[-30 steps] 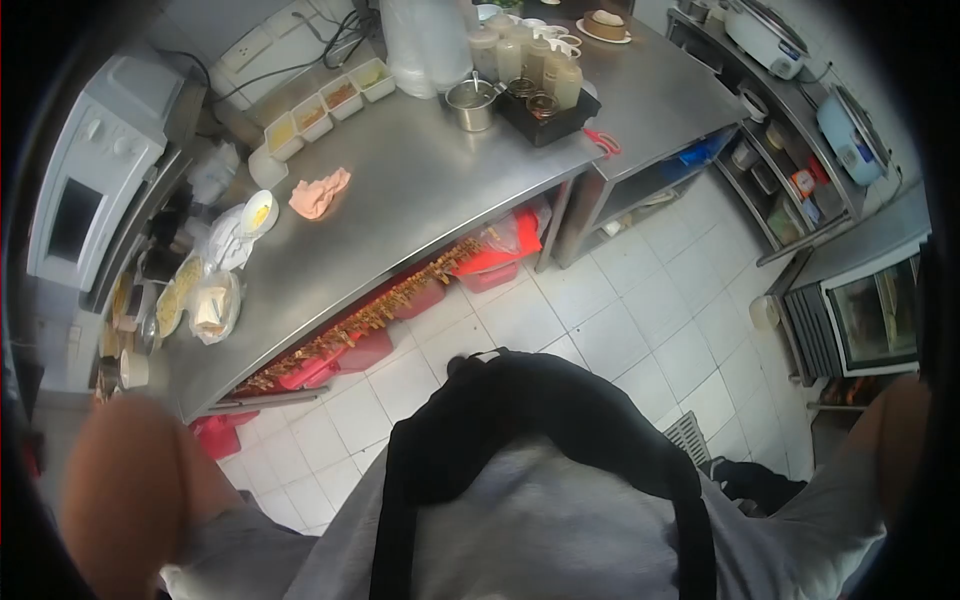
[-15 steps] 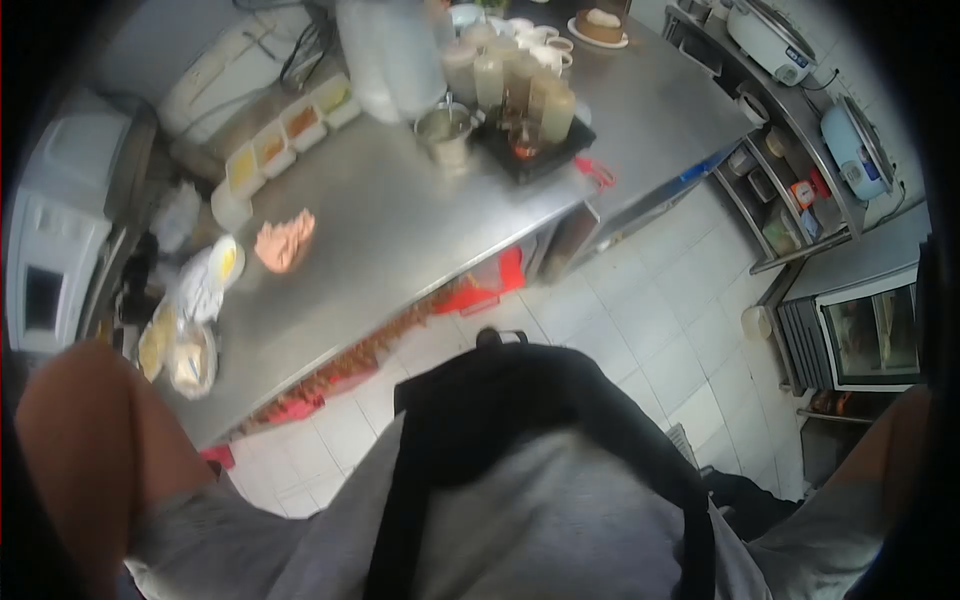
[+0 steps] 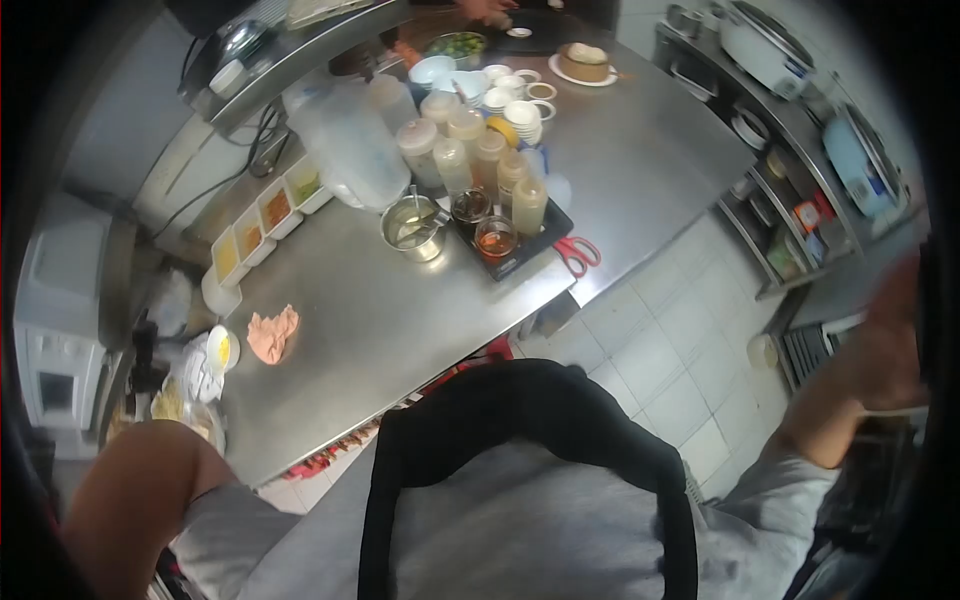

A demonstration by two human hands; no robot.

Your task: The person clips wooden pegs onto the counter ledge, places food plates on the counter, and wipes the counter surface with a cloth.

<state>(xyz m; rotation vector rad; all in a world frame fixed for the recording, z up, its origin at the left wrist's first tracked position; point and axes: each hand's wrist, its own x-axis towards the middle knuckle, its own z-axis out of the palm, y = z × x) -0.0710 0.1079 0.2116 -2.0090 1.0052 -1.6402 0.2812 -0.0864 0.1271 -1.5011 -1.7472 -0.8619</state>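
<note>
My bent left arm [image 3: 150, 480] shows at the lower left, its hand out of the picture. On the right my raised right arm [image 3: 850, 385] reaches the dark picture edge, blurred, and no fingers can be made out. Nearest the left arm are a foil-like wrapping [image 3: 203, 370], a small bowl with something yellow [image 3: 222, 347] and a crumpled pink cloth [image 3: 272, 333] on the steel counter [image 3: 345, 330]. A metal pot [image 3: 413, 235] with a utensil stands mid-counter. Beside it a black tray [image 3: 520, 258] bears squeeze bottles [image 3: 528, 205] and a glass jar of reddish liquid [image 3: 496, 240].
Red-handled scissors [image 3: 577, 256] lie by the counter edge. White containers of food [image 3: 277, 207] line the back, near a large plastic bag [image 3: 350, 150]. Another person's hand [image 3: 487, 10] appears at the top. Shelves with cookers [image 3: 860, 160] stand right of the tiled floor.
The view has tilted up, so the counter's far end, bowls and the other person's hand now show. My right arm has come further into the picture, raised at the right edge.
</note>
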